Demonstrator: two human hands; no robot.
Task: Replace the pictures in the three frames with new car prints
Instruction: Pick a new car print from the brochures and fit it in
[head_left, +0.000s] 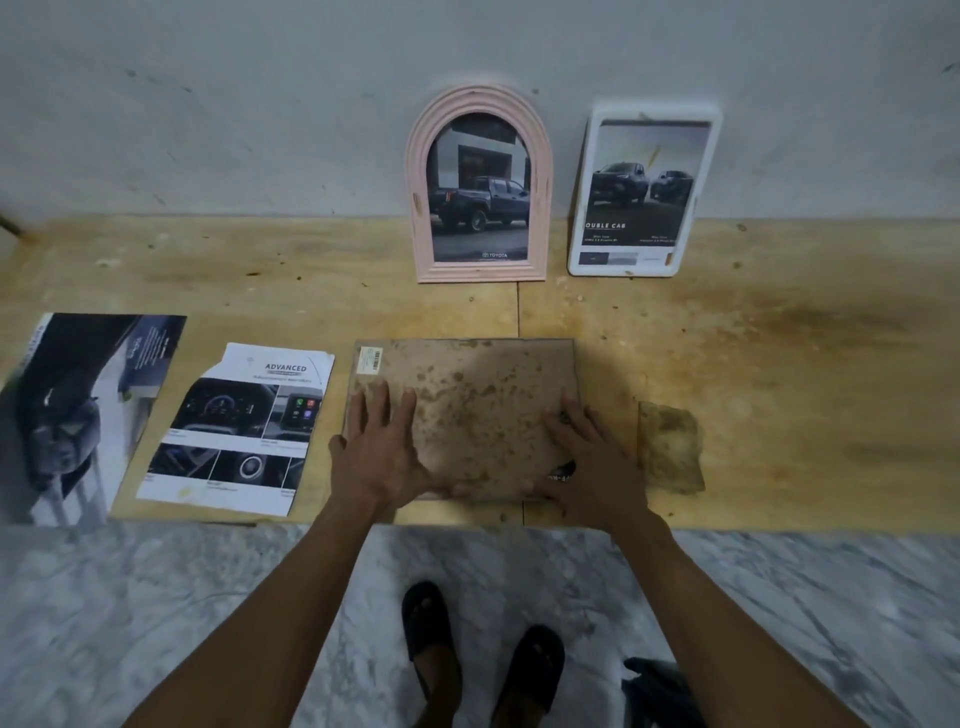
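A third frame (467, 400) lies face down on the wooden table, its stained brown backing board up, a barcode sticker at its far left corner. My left hand (382, 447) presses flat on its left part with fingers spread. My right hand (589, 457) rests flat on its right near corner, over a dark printed edge. A pink arched frame (480, 187) with a dark pickup print leans upright on the wall. To its right a white rectangular frame (644, 192) holds a two-truck print.
Two loose car prints lie on the table's left: a dashboard page (239, 431) and a larger dark car page (78, 410) overhanging the front edge. A stained folded piece (670, 447) sits right of the frame. The table edge (779, 527) is near; my sandalled feet stand on marble floor below.
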